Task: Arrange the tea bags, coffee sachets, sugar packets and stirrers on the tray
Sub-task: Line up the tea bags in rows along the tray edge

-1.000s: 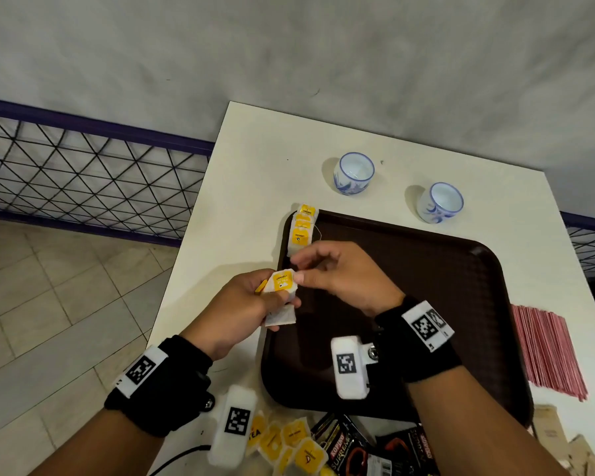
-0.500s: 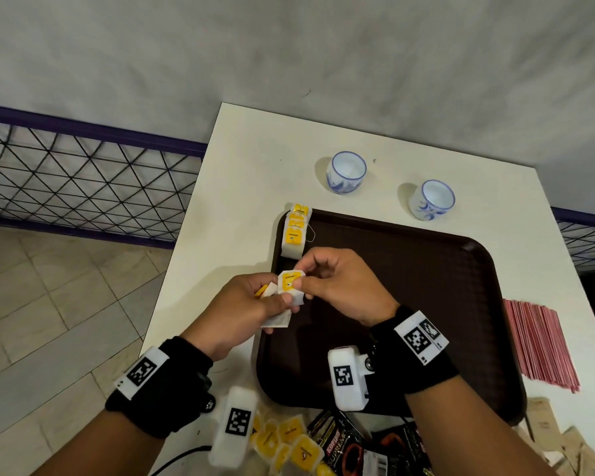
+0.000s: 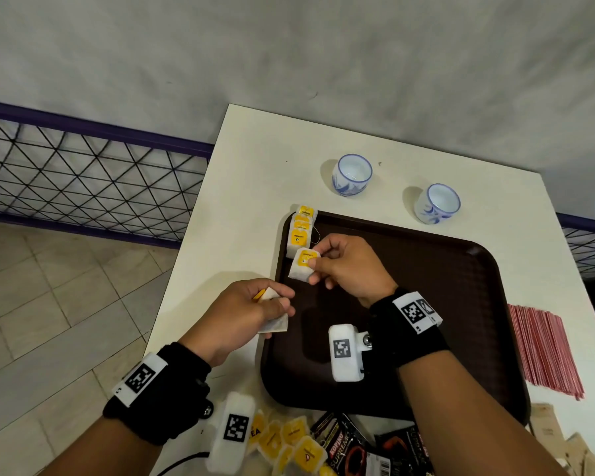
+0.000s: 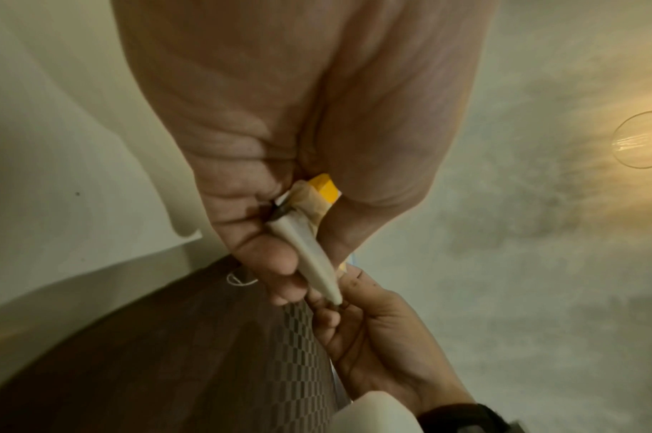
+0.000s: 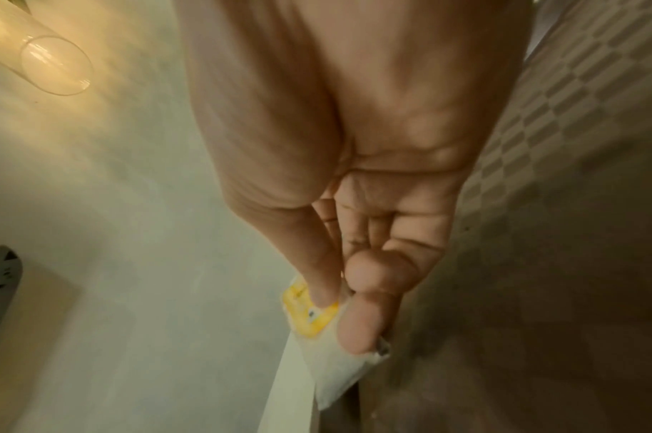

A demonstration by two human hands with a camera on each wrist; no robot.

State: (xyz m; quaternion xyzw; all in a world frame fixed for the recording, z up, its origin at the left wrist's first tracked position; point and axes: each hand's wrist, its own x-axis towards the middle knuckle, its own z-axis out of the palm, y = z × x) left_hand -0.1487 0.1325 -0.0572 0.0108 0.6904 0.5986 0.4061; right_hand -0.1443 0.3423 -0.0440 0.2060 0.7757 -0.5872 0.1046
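My right hand [image 3: 318,266] pinches one white tea bag [image 3: 303,264] with a yellow tag over the far left part of the dark brown tray [image 3: 461,304], just below a row of tea bags [image 3: 301,231] lying along the tray's far left corner. In the right wrist view, thumb and forefinger of my right hand [image 5: 335,296] clamp that tea bag [image 5: 317,322] by its tag. My left hand [image 3: 272,304] grips more tea bags [image 3: 273,324] at the tray's left rim; the left wrist view shows those tea bags [image 4: 309,243] edge-on between its curled fingers [image 4: 276,260].
Two blue-and-white cups [image 3: 352,174] [image 3: 437,202] stand beyond the tray. Red stirrers [image 3: 543,348] lie right of it. Loose yellow tea bags [image 3: 289,441], black coffee sachets [image 3: 351,448] and brown packets [image 3: 560,441] lie near the table's front edge. The table's left edge drops to a tiled floor.
My right hand has pulled one tea bag out of the left hand's bundle and carried it up toward the row on the tray. The left hand has stayed near the rim.
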